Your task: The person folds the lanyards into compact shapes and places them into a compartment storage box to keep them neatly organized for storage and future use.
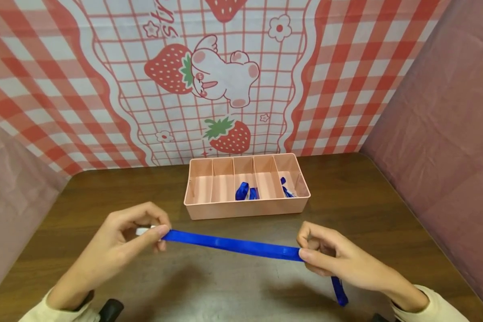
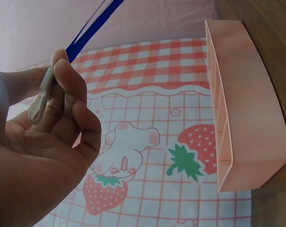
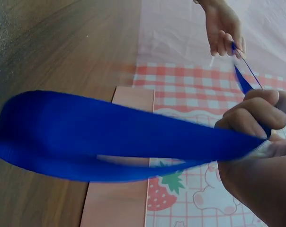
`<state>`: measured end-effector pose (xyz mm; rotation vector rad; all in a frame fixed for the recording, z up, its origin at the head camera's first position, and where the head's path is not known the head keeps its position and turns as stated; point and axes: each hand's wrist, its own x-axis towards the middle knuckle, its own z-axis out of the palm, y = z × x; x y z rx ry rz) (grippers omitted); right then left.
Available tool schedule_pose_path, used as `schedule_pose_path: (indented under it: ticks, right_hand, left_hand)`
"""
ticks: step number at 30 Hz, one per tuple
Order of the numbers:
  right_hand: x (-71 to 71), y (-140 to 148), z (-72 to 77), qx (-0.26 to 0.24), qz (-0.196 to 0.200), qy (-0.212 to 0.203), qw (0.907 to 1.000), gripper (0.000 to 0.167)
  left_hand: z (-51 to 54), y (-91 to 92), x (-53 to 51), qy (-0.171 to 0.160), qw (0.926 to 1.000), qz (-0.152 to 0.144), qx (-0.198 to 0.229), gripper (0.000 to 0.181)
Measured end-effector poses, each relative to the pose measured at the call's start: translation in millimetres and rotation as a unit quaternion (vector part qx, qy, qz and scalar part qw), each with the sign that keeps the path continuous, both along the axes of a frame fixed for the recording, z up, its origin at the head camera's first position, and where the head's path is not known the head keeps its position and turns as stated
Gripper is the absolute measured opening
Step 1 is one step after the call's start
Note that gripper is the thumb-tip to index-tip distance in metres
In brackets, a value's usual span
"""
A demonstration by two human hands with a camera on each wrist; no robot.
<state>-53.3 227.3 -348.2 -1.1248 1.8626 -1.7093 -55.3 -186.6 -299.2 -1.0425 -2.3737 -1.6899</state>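
Note:
A blue lanyard [image 1: 233, 244] is stretched between both hands above the table, in front of the box. My left hand [image 1: 122, 239] pinches its end between thumb and fingers, where a whitish plastic clip [image 2: 42, 97] sticks out over the palm. At the other side my right hand [image 1: 338, 255] pinches the strap with thumb and curled fingers. Past that grip the rest of the lanyard hangs down, and in the right wrist view it forms a wide loop [image 3: 53, 127]. The strap looks doubled between the hands in both wrist views.
A pink box [image 1: 245, 209] with several compartments stands at the back of the brown table [image 1: 145, 188]. Its middle compartment holds blue straps [image 1: 242, 191]; the far-right one holds blue pieces with something whitish [image 1: 289, 193]. Behind hangs a strawberry-print cloth [image 1: 273, 80].

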Motion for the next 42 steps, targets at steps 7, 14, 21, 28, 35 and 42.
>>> schedule_pose_path:
  ticks: [7, 14, 21, 28, 35, 42]
  right_hand:
    - [1.6, 8, -1.1, 0.032, 0.02, 0.012, 0.9992, 0.025]
    - [2.8, 13, -1.2, 0.077, -0.035, 0.033, 0.9959, 0.023]
    - [0.0, 24, 0.6, 0.124, -0.095, 0.02, 0.9874, 0.027]
    - [-2.8, 39, -2.6, 0.137, -0.133, 0.027, 0.9813, 0.031]
    - [-2.6, 55, -1.9, 0.149, -0.187, 0.059, 0.9693, 0.028]
    - [-2.5, 71, 0.1, 0.081, -0.233, 0.035, 0.9685, 0.023]
  left_hand:
    - [-2.8, -5.5, 0.0, 0.0, 1.0, 0.006, -0.006, 0.025]
    - [-8.1, -11.4, 0.8, 0.006, 0.9999, 0.013, -0.005, 0.025]
    - [-14.5, -24.8, -1.4, 0.0, 0.9989, 0.047, -0.009, 0.021]
    - [-20.3, -35.8, -3.0, -0.021, 0.9974, 0.064, -0.025, 0.018]
    - [-23.9, -46.6, -0.9, -0.043, 0.9951, 0.081, -0.038, 0.019]
    - [-30.1, -54.0, -6.1, -0.027, 0.9956, 0.077, -0.047, 0.016]
